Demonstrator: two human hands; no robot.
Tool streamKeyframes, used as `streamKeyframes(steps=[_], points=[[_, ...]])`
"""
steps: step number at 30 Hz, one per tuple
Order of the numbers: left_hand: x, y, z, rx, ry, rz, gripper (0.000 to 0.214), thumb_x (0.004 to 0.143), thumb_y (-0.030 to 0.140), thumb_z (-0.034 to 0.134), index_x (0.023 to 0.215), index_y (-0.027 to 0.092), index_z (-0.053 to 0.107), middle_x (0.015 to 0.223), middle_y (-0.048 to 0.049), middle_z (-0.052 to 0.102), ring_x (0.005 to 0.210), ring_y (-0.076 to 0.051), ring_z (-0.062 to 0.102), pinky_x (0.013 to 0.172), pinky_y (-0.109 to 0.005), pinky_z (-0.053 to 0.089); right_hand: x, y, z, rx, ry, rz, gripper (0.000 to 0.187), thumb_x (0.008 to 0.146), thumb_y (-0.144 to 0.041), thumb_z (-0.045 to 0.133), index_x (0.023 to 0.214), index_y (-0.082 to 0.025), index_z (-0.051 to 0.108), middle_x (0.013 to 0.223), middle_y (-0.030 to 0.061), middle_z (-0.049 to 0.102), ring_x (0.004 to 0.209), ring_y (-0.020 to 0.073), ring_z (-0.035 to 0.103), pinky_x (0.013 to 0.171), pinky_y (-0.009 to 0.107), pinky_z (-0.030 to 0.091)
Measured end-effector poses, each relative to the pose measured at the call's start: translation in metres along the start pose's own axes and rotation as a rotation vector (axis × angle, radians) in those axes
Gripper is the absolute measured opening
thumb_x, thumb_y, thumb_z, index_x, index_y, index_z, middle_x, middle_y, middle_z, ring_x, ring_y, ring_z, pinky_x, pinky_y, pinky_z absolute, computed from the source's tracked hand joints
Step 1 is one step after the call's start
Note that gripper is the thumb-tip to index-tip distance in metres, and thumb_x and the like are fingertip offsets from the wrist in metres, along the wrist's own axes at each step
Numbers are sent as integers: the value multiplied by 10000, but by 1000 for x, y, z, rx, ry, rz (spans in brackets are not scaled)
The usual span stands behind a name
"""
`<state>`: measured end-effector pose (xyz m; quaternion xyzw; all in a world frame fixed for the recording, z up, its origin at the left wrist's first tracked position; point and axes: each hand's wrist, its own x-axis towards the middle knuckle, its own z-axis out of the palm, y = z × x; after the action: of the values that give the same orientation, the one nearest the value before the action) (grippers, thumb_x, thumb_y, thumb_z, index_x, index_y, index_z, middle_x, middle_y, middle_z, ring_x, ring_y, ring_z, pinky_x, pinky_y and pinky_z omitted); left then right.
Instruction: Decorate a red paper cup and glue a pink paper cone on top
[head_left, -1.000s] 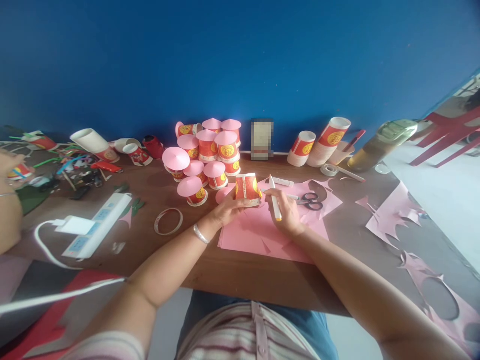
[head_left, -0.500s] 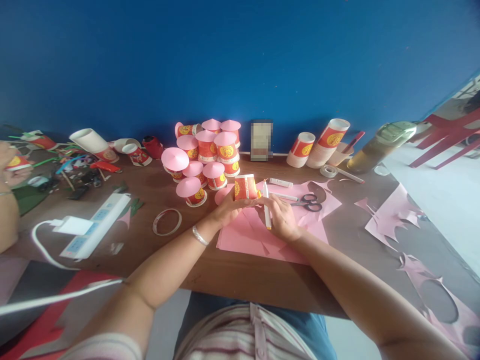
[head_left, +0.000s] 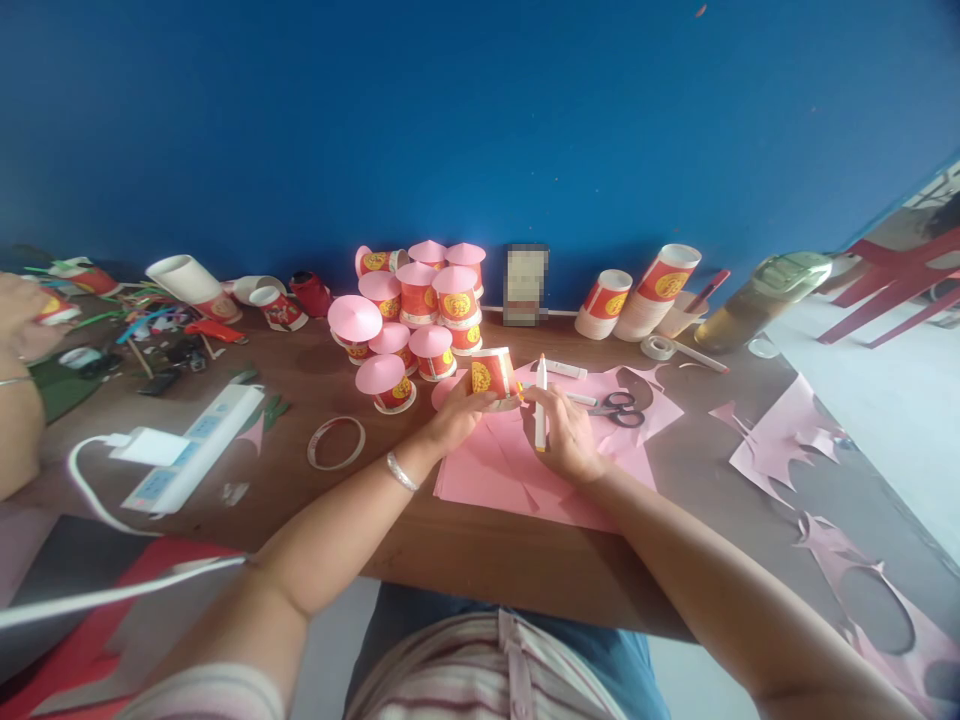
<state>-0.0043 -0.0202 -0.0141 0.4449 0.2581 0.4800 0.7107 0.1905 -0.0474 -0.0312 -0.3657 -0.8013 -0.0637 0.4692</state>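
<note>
My left hand holds a red paper cup with a gold emblem, tilted on its side above the pink paper. A white marker stands nearly upright in my right hand, just right of the cup. A small yellow piece shows by my right fingertips; I cannot make out whether it is the marker's cap. Behind the paper lie another white marker and black-handled scissors. Left of the cup stand several red cups with pink paper cones on top.
Stacked paper cups, a tape roll and a bottle stand at the back right. Cut pink scraps lie right. A power strip and a white ring are left; another person's hand is at the far left.
The cup has turned in my left hand, so its emblem shows more fully. My right hand has drawn slightly right, away from the cup, with the marker.
</note>
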Motion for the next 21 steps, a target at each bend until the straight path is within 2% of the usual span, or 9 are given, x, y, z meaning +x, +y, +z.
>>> streamKeyframes(steps=[4, 7, 10, 13, 15, 21], points=[[0, 1, 2, 181, 26, 15, 347, 765, 255, 862, 1041, 182, 665, 959, -26, 736, 959, -213, 715, 925, -384, 564, 1, -6, -1, 2, -27, -14, 330, 982, -225, 569, 1304, -207, 503, 944, 73, 671, 804, 230, 678, 647, 328, 553], [0, 1, 2, 221, -10, 0, 344, 764, 272, 868, 1033, 185, 673, 922, -28, 732, 910, -205, 711, 864, -355, 569, 1, -9, -1, 2, -61, -22, 331, 986, -252, 590, 1302, -210, 504, 917, 61, 660, 771, 218, 667, 617, 312, 547], [-2, -1, 0, 152, -48, -37, 368, 795, 293, 837, 1111, 206, 669, 1001, -51, 742, 968, -228, 723, 893, -381, 577, 0, -6, 1, -19, -46, -12, 332, 987, -217, 570, 1313, -205, 505, 921, 66, 666, 773, 218, 674, 619, 310, 551], [-4, -4, -1, 76, -39, -53, 476, 809, 318, 810, 1244, 225, 641, 1161, -87, 738, 1108, -278, 715, 968, -432, 567, 0, -1, 2, -26, -26, 13, 337, 987, -184, 532, 1322, -201, 506, 990, 93, 689, 811, 225, 693, 637, 318, 566], [-4, -5, -1, 52, -38, -48, 512, 813, 312, 800, 1286, 218, 629, 1198, -100, 735, 1179, -299, 697, 1018, -454, 551, 1, 1, 2, -19, -10, 26, 329, 988, -176, 520, 1316, -204, 507, 1019, 98, 698, 827, 223, 700, 654, 318, 573], [-1, -7, -5, 30, -50, -67, 476, 793, 258, 815, 1232, 201, 641, 1162, -101, 750, 1180, -319, 705, 1033, -488, 549, 3, 1, 0, 8, -31, 50, 266, 1018, -183, 498, 1282, -211, 514, 979, 80, 695, 796, 202, 693, 648, 299, 562]])
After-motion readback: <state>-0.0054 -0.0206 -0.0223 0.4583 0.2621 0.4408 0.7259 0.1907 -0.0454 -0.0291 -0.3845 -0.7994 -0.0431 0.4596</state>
